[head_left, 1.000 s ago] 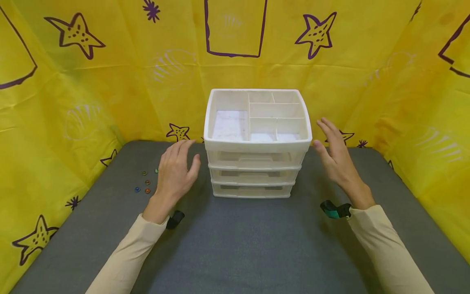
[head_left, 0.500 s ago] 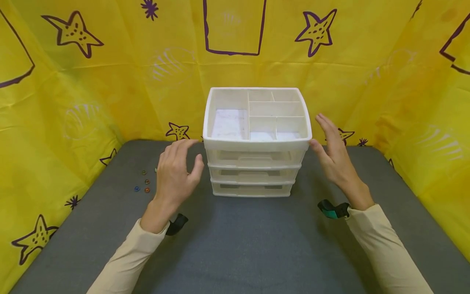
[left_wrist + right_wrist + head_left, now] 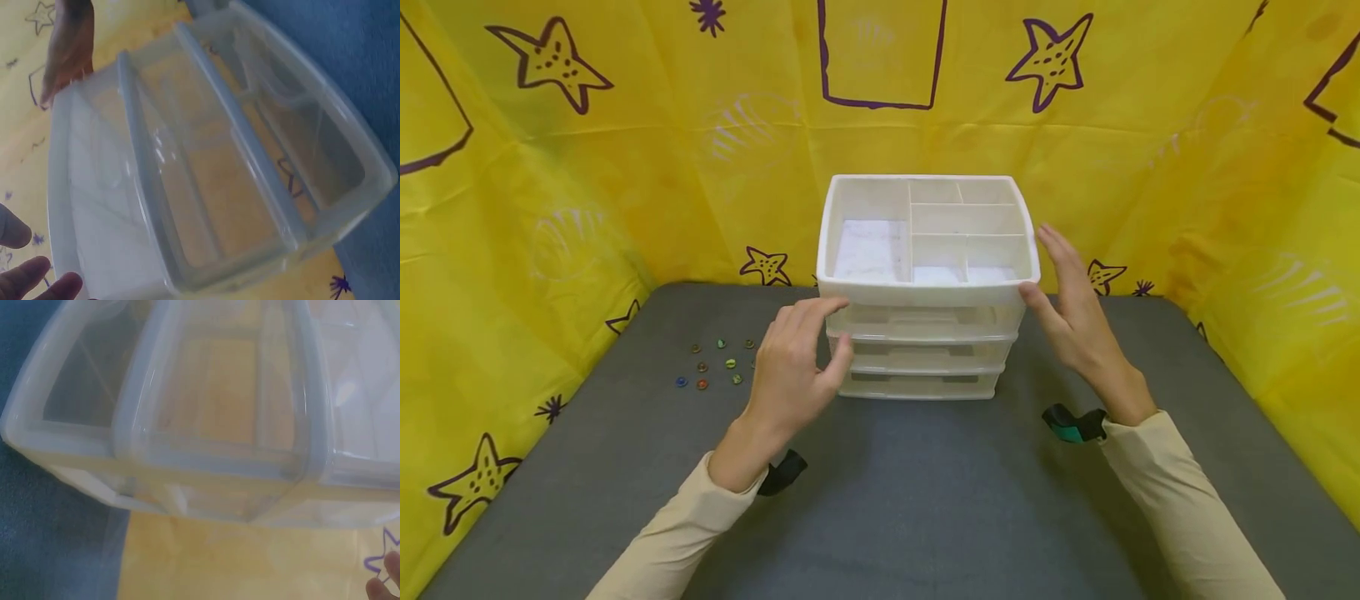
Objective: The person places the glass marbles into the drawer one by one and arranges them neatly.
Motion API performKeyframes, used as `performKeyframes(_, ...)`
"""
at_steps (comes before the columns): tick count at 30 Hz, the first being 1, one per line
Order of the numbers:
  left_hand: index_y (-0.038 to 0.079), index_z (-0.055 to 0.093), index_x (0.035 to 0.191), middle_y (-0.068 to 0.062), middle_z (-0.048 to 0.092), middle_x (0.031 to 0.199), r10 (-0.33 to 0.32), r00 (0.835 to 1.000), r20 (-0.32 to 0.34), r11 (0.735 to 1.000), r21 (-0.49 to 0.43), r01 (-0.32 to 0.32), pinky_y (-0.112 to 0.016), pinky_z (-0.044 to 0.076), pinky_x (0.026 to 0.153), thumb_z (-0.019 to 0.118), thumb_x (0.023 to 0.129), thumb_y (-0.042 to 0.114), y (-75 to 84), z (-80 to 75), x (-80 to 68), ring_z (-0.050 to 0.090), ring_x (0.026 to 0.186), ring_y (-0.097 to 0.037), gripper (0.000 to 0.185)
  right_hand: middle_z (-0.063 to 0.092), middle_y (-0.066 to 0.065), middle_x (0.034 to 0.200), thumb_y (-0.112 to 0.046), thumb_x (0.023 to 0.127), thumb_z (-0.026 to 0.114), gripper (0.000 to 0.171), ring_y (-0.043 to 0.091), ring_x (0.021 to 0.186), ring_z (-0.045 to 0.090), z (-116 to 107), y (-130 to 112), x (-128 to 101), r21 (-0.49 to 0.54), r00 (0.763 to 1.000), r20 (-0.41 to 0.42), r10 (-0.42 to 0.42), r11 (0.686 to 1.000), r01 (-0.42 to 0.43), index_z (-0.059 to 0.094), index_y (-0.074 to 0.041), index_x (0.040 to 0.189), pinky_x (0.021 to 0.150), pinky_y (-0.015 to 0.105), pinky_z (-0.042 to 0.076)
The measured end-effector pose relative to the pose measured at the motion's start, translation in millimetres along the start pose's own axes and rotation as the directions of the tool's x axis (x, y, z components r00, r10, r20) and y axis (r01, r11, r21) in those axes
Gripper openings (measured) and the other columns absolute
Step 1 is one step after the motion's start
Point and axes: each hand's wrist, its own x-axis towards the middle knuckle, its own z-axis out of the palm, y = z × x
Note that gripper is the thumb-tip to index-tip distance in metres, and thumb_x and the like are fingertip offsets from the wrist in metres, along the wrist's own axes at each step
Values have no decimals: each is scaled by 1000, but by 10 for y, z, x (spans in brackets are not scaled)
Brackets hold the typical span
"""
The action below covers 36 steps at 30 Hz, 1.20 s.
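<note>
A white plastic drawer unit (image 3: 921,294) with a divided top tray and three translucent drawers stands upright on the grey table. In the head view my left hand (image 3: 797,367) is at its front left corner, fingers loosely bent and the thumb apart, holding nothing. My right hand (image 3: 1075,312) is beside the top right edge, with its fingers extended and thumb tip right at the rim's front corner. Fingertips of the left hand (image 3: 37,278) show beside the unit (image 3: 150,206) in the left wrist view. Only fingertips of the right hand (image 3: 387,578) appear in the right wrist view.
Several small round coloured pieces (image 3: 702,367), among them blue, orange and green ones, lie on the table (image 3: 925,500) to the left. A yellow cloth (image 3: 962,75) with starfish drawings hangs behind and at both sides.
My left hand has moved right, now overlapping the unit's left front and uncovering more small pieces. My right hand has come slightly left, closer to the rim. The unit stays in place.
</note>
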Motion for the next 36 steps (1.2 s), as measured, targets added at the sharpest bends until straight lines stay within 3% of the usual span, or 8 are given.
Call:
performKeyframes(5,6,66,122,-10,70,117,15,997,70,1000,-23,-13,-42,51,85,65,87,15,111,78,-35,62,97,-30,36,25,11,163,-46,102,49,66,31,151,22,27,-15,20,11,1000,-11,-24,1000,24,30,-14,156,122,58,16)
performKeyframes(10,8,65,124,-7,69,119,-6,991,133,997,-76,16,-40,53,86,66,88,15,193,159,-49,63,101,-26,37,25,11,163,-46,101,51,67,30,152,22,44,-29,36,15,999,-13,-33,999,33,30,-14,156,122,57,16)
performKeyframes(15,10,64,126,-4,68,121,-61,974,219,984,-149,96,-40,53,89,65,90,16,261,228,-49,62,106,-23,37,22,9,165,-40,101,53,66,29,152,20,66,-45,48,23,1000,-2,-25,999,25,29,-13,156,122,58,17)
performKeyframes(19,11,62,129,-5,68,120,-124,942,312,953,-227,201,-40,53,82,63,92,16,319,296,-63,63,104,-24,37,20,7,165,-35,100,55,65,28,152,19,89,-55,65,28,1000,5,-9,1000,9,29,-12,156,121,59,17)
performKeyframes(23,11,60,132,-8,67,118,-168,900,401,901,-308,306,-43,53,80,62,94,17,359,375,-90,62,101,-25,39,20,6,165,-30,99,59,66,27,152,19,108,-60,80,40,1000,-1,4,999,-4,29,-13,156,122,59,17)
performKeyframes(30,10,56,137,-12,66,123,-232,804,548,738,-440,512,-38,53,84,59,97,16,372,465,-74,63,102,-21,40,17,4,166,-21,95,66,73,28,152,20,117,-55,101,93,1000,8,26,995,-27,27,-15,156,121,61,18)
performKeyframes(36,6,53,139,-17,65,125,-232,769,595,628,-512,586,-37,52,88,57,99,14,395,533,-63,63,109,-26,41,17,3,166,-5,89,71,82,34,145,31,131,-63,115,160,999,20,35,986,-37,26,-15,156,114,62,27)
